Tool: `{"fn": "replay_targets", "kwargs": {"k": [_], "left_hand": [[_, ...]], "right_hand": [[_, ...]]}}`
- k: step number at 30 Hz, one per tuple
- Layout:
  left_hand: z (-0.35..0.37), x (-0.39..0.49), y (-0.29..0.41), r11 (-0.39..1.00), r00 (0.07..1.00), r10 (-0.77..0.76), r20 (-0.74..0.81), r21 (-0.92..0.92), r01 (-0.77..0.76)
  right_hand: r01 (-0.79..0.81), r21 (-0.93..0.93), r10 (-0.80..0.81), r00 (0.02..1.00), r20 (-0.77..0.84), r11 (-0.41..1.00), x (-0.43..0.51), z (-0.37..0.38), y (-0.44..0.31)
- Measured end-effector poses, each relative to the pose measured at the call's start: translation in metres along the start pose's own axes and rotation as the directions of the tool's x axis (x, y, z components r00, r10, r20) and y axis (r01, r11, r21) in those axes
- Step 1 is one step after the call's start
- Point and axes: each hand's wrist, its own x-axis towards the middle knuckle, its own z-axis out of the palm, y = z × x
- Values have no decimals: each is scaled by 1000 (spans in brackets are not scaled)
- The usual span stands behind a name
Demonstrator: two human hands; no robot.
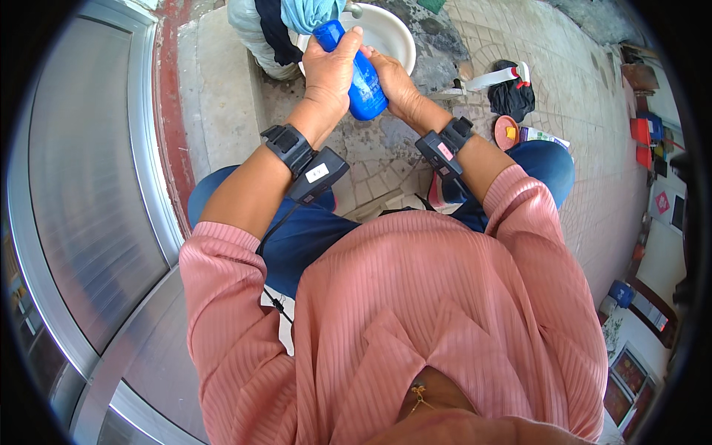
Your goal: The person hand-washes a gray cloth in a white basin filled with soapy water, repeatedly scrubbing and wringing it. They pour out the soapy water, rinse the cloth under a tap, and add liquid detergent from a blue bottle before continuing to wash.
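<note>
A blue plastic bottle (pixel 367 94) bearing white writing is held between my two hands, tilted, its blue cap (pixel 328 33) towards the far left. My left hand (pixel 328 75) wraps the cap end, with the thumb laid along the bottle near the cap. From the other side my right hand (pixel 395 80) grips the bottle, its fingertips mostly hidden. A white washbasin (pixel 397 33) lies just beyond my hands, partly covered by them. The metal spout of a faucet (pixel 353 9) reaches over its far rim.
Light blue cloth (pixel 311 14), dark cloth (pixel 272 33) and pale cloth or sheeting (pixel 245 22) hang left of the basin. To the right lie a white spray bottle (pixel 489 80), a black plastic bag (pixel 512 100), a pink dish (pixel 502 130) and a packet (pixel 542 136). A framed door (pixel 83 167) stands left.
</note>
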Motion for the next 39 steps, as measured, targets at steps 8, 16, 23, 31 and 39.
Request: {"fn": "replay_targets", "kwargs": {"k": [8,16,23,31,39], "left_hand": [[-31,22,35,990,966,108,-234,117,-83],[-37,33,21,1000,978,-8,-207,22,13],[-34,41,12,995,984,29,-176,-90,-46],[-7,31,5,974,934,-157,-320,-205,93],[-2,26,23,953,927,-180,329,-176,247]], "right_hand": [[28,-659,-213,956,-203,752,118,-102,35],[-339,-427,210,924,-320,838,174,-101,130],[570,-680,-667,728,157,462,53,-49,28],[625,-731,-712,642,284,272,-19,25,-20],[-150,163,68,903,424,975,-31,-16,-46]]}}
